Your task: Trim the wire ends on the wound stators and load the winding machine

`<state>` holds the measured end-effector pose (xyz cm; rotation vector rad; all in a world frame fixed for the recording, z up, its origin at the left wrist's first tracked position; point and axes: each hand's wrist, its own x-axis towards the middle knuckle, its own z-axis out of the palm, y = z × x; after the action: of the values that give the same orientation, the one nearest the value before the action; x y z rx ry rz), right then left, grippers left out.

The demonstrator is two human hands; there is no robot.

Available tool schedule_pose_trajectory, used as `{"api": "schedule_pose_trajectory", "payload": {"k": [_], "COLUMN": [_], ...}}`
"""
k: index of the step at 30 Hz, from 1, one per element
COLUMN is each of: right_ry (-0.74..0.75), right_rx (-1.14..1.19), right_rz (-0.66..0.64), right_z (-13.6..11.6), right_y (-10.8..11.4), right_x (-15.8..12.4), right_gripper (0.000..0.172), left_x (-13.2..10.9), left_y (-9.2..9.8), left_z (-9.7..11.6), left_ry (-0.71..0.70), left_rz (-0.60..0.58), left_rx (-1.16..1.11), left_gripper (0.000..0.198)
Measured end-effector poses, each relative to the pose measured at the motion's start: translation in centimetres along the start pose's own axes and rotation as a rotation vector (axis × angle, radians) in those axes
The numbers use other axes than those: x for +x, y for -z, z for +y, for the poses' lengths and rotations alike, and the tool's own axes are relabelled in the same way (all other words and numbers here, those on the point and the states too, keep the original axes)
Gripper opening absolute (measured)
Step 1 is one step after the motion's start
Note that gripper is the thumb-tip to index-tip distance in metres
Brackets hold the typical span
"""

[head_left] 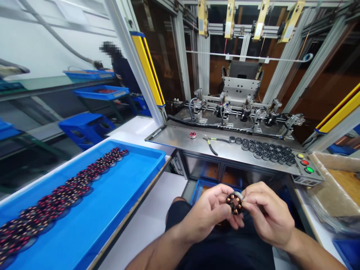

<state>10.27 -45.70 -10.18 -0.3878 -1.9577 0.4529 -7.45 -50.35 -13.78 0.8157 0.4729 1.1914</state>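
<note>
Over my lap, a small round motor stator (234, 203) with copper windings and a black core faces up toward me. My left hand (209, 212) grips its left side between thumb and fingers. From the right, my right hand (267, 210) pinches at its edge with thumb and forefinger; whether it holds a fine wire end there is too small to tell. On the metal ledge ahead lie a red-wound stator (192, 135) and wire cutters (210, 144) with black and green handles. Several black unwound cores (266, 149) stand in rows to their right.
A blue tray (123, 191) at my left holds several rows of wound stators (64, 195). Ahead is a winding machine (242, 108) between yellow side bars (149, 69). Push buttons (304, 162) and a cardboard box (334, 187) are at right. A person (123, 69) is at the far left.
</note>
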Motion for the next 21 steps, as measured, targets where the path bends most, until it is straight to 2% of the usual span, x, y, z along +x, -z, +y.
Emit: {"api": "schedule_pose_trajectory", "payload": {"k": [2, 6, 10, 14, 18, 21], "right_ry": [0.038, 0.092, 0.020, 0.028, 0.047, -0.025], "right_rx": [-0.017, 0.052, 0.090, 0.062, 0.002, -0.004], "right_rz": [-0.017, -0.105, -0.135, -0.130, -0.118, -0.076], "right_z": [0.0, 0.4, 0.9, 0.7, 0.0, -0.5], "right_y": [0.5, 1.7, 2.5, 2.5, 2.0, 1.5], "right_x": [0.0, 0.0, 0.1, 0.6, 1.1, 1.4], "right_gripper": [0.016, 0.024, 0.040, 0.023, 0.018, 0.013], "left_x": [0.2, 0.3, 0.4, 0.4, 0.3, 0.2], "left_y": [-0.1, -0.4, -0.6, -0.6, -0.5, -0.4], "left_z": [-0.1, 0.2, 0.4, 0.2, 0.1, 0.0], "left_ry": [0.076, 0.024, 0.005, 0.007, -0.031, -0.110], "left_rz": [-0.032, 0.025, 0.030, 0.049, 0.120, 0.167], "left_rx": [0.015, 0.034, 0.031, 0.075, 0.074, 0.078], "left_gripper": [0.047, 0.041, 0.038, 0.039, 0.038, 0.034]}}
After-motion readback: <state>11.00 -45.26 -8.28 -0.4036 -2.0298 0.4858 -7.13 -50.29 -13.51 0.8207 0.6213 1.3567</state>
